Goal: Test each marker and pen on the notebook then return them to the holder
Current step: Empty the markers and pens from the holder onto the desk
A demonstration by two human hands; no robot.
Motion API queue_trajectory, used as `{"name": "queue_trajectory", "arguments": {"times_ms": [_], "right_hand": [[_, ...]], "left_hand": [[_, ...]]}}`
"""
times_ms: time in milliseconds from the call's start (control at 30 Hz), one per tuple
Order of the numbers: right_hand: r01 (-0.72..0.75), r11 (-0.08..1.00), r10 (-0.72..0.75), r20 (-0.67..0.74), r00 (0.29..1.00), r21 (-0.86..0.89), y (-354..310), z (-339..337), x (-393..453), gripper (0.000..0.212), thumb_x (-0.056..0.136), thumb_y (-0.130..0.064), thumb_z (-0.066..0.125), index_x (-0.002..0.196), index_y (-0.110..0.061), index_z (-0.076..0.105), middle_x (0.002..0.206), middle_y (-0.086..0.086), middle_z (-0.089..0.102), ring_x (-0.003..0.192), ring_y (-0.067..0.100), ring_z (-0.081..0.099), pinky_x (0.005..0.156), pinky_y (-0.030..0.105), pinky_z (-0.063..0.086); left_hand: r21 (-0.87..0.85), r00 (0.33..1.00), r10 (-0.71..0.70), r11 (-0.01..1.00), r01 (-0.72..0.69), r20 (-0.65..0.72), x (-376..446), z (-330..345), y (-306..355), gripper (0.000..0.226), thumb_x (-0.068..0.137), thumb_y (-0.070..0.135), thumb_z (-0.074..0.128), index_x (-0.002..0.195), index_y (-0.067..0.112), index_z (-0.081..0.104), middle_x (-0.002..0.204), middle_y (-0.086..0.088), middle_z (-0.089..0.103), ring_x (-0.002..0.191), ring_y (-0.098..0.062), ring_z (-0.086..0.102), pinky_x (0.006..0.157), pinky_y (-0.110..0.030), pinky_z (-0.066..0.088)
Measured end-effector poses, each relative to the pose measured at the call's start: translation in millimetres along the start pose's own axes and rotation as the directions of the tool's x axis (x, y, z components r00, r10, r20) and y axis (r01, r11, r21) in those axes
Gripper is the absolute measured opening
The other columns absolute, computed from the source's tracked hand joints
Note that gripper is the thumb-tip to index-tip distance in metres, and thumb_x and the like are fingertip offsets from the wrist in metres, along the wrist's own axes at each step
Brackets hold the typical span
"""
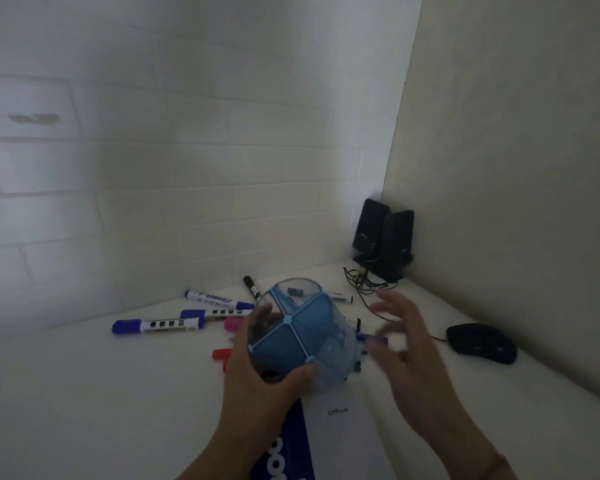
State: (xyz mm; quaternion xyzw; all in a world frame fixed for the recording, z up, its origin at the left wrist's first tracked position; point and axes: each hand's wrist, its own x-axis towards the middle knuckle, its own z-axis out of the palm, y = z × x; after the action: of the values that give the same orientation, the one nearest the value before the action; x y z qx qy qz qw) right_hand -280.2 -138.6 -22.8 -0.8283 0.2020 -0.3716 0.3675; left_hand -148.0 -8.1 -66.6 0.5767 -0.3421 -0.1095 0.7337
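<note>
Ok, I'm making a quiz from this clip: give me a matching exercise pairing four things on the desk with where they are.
Things:
1. pen holder
2. computer mouse
3. speakers
4. blue-capped markers

Places:
A. far corner by the walls
B. tipped in the left hand
C. loose on the desk, left of the holder
D. right of the right hand

Pairs: 1-B, 2-D, 3-A, 4-C
</note>
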Motion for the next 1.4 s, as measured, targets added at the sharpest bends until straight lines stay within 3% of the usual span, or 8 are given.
{"name": "queue_trajectory", "arguments": {"times_ms": [133, 200, 333, 467, 667, 833, 1300, 1400], "right_hand": [[0.362, 0.897, -0.308, 0.23, 0.923, -0.254, 6.7, 19.6, -4.0, 0.088, 0.065, -0.047, 0.074, 0.136, -0.053, 0.022, 0.136, -0.034, 0.028, 0.127, -0.011, 0.032, 0.104, 0.018, 0.035], [0.322, 0.93, -0.296, 0.155, 0.943, -0.179, 11.0, 26.5, 1.2, 0.086, 0.063, -0.06, 0.073, 0.129, -0.065, 0.019, 0.13, -0.034, 0.033, 0.12, -0.017, 0.037, 0.101, 0.026, 0.041], [0.201, 0.979, -0.201, 0.0, 0.98, 0.035, 21.9, 30.5, 1.5, 0.106, 0.043, -0.059, 0.084, 0.133, -0.044, 0.03, 0.129, -0.015, 0.05, 0.115, -0.001, 0.053, 0.093, 0.014, 0.047], [0.103, 0.99, -0.097, -0.062, 0.993, 0.097, 22.9, 24.8, 4.6, 0.106, 0.033, -0.071, 0.081, 0.125, -0.05, 0.034, 0.118, -0.036, 0.05, 0.107, -0.006, 0.055, 0.084, 0.006, 0.045], [0.025, 0.999, -0.021, -0.125, 0.992, 0.029, 20.2, -6.5, 44.5, 0.098, 0.043, -0.041, 0.091, 0.123, -0.046, 0.036, 0.112, -0.031, 0.05, 0.102, -0.014, 0.052, 0.079, 0.016, 0.052], [0.014, 0.984, -0.037, -0.124, 0.992, -0.18, 26.0, -9.5, 112.0, 0.098, 0.047, -0.051, 0.088, 0.125, -0.043, 0.029, 0.108, -0.021, 0.053, 0.096, 0.006, 0.057, 0.08, 0.031, 0.054], [-0.164, 0.986, 0.163, 0.042, 0.986, 0.03, 100.9, 92.4, 193.0, 0.115, 0.056, -0.03, 0.09, 0.143, -0.023, 0.015, 0.127, -0.001, 0.043, 0.117, 0.017, 0.047, 0.099, 0.029, 0.041], [-0.127, 0.989, 0.12, -0.098, 0.988, -0.073, 93.0, 70.7, 176.5, 0.094, 0.07, -0.038, 0.08, 0.143, -0.028, 0.021, 0.138, 0.004, 0.041, 0.123, 0.019, 0.044, 0.103, 0.039, 0.042]], "left_hand": [[0.187, 0.997, 0.079, 0.979, -0.082, 0.025, -4.0, 5.0, -4.5, 0.093, 0.04, 0.031, 0.089, 0.117, 0.058, 0.043, 0.118, 0.027, 0.058, 0.11, 0.009, 0.054, 0.088, -0.017, 0.049], [0.219, 0.99, 0.101, 0.968, -0.12, 0.097, -4.2, 5.8, -7.3, 0.097, 0.037, 0.042, 0.086, 0.121, 0.061, 0.04, 0.124, 0.035, 0.051, 0.115, 0.01, 0.051, 0.089, -0.011, 0.046], [0.152, 0.958, 0.094, 0.979, -0.139, 0.271, 1.8, -1.0, -7.4, 0.109, 0.051, 0.04, 0.089, 0.14, 0.045, 0.028, 0.137, 0.026, 0.044, 0.123, -0.007, 0.052, 0.09, -0.034, 0.054], [0.361, 0.972, 0.192, 0.904, -0.229, 0.135, 5.5, -1.8, -4.0, 0.065, 0.08, 0.051, 0.052, 0.14, 0.039, 0.031, 0.148, 0.022, 0.028, 0.134, -0.003, 0.035, 0.103, -0.037, 0.043], [0.795, 0.956, 0.096, 0.536, -0.285, 0.279, 73.5, 13.0, -14.1, 0.041, 0.089, 0.045, 0.053, 0.127, 0.032, 0.05, 0.14, 0.014, 0.04, 0.128, -0.005, 0.032, 0.109, -0.027, 0.026], [0.906, 0.863, -0.305, 0.262, -0.331, 0.404, 110.6, 39.5, -42.8, 0.07, 0.083, 0.073, 0.031, 0.137, 0.03, 0.039, 0.152, 0.001, 0.029, 0.139, -0.024, 0.024, 0.11, -0.054, 0.014], [0.906, 0.892, -0.226, 0.264, -0.332, 0.393, 103.9, 38.5, -48.0, 0.075, 0.079, 0.075, 0.011, 0.128, 0.029, 0.044, 0.131, 0.006, 0.047, 0.125, -0.021, 0.037, 0.11, -0.056, 0.014], [0.898, 0.904, -0.205, 0.322, -0.299, 0.374, 96.5, 29.8, -31.2, 0.068, 0.085, 0.073, 0.02, 0.136, 0.031, 0.038, 0.143, 0.008, 0.039, 0.133, -0.016, 0.03, 0.114, -0.052, 0.016]]}}
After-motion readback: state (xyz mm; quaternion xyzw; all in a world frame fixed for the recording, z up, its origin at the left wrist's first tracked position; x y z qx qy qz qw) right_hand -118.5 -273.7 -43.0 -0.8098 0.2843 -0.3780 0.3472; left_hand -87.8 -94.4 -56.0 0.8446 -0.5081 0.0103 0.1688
